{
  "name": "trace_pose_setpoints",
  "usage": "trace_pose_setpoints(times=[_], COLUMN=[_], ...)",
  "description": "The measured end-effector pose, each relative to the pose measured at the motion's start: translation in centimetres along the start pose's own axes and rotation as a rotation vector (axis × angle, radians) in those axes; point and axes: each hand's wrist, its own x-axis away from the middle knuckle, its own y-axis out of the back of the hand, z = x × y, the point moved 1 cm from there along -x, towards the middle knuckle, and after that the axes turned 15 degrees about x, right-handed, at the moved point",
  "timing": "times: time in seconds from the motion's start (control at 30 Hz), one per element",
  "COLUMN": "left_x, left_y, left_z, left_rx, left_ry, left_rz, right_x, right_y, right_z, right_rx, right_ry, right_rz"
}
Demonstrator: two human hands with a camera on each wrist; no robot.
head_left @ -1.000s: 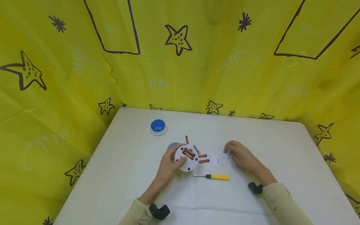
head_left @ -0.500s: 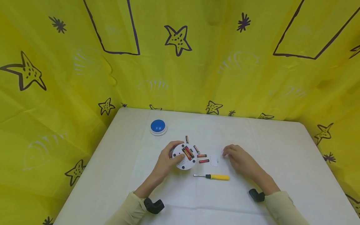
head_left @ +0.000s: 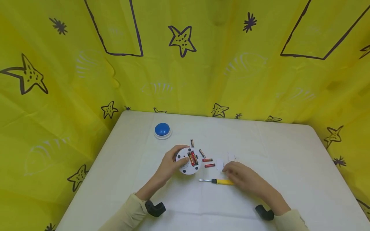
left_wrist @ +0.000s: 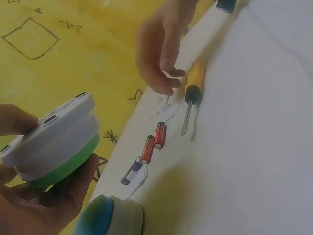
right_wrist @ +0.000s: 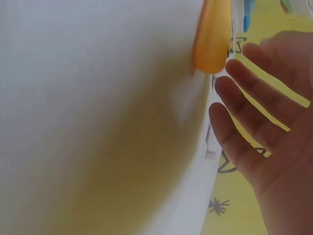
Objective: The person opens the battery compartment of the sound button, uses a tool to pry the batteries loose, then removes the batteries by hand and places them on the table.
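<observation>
My left hand (head_left: 170, 165) grips a round white push button (head_left: 185, 166), turned upside down with its underside up. Its green top (left_wrist: 68, 164) shows in the left wrist view. Two red batteries (head_left: 192, 158) lie side by side in its battery slot, my thumb overlapping the edge. At the table's middle, my right hand (head_left: 242, 178) has its fingertips at the near edge of a small white battery cover (head_left: 220, 164). The right wrist view shows those fingers (right_wrist: 239, 132) spread and holding nothing. A second cover (head_left: 231, 156) lies just beyond.
A screwdriver (head_left: 214, 181) lies in front, its yellow handle partly behind my right hand. Several loose batteries (head_left: 207, 160) lie right of the held button. One blue push button (head_left: 162, 129) stands farther back; another (left_wrist: 100, 215) sits near my left hand. A yellow curtain (head_left: 185, 80) hangs behind the table.
My right hand has left the farther cover and come nearer, to the closer cover and the screwdriver handle. My left hand has shifted slightly left and turned the push button a little.
</observation>
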Motion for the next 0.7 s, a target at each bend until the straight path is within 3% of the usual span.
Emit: trace_pose_setpoints(times=[0.2, 0.43, 0.7], left_x=[-0.4, -0.9, -1.5], left_y=[0.3, 0.3, 0.4], left_z=[-0.1, -0.3, -0.7], left_rx=[-0.009, -0.013, -0.018], left_ry=[-0.014, -0.009, -0.029], left_rz=[0.032, 0.045, -0.007], right_x=[0.2, 0.0, 0.3], right_y=[-0.4, -0.8, -1.4], right_z=[1.0, 2.0, 2.9], right_rx=[-0.017, 0.024, 0.110], right_ry=[0.046, 0.019, 0.068], right_rz=[0.052, 0.126, 0.046])
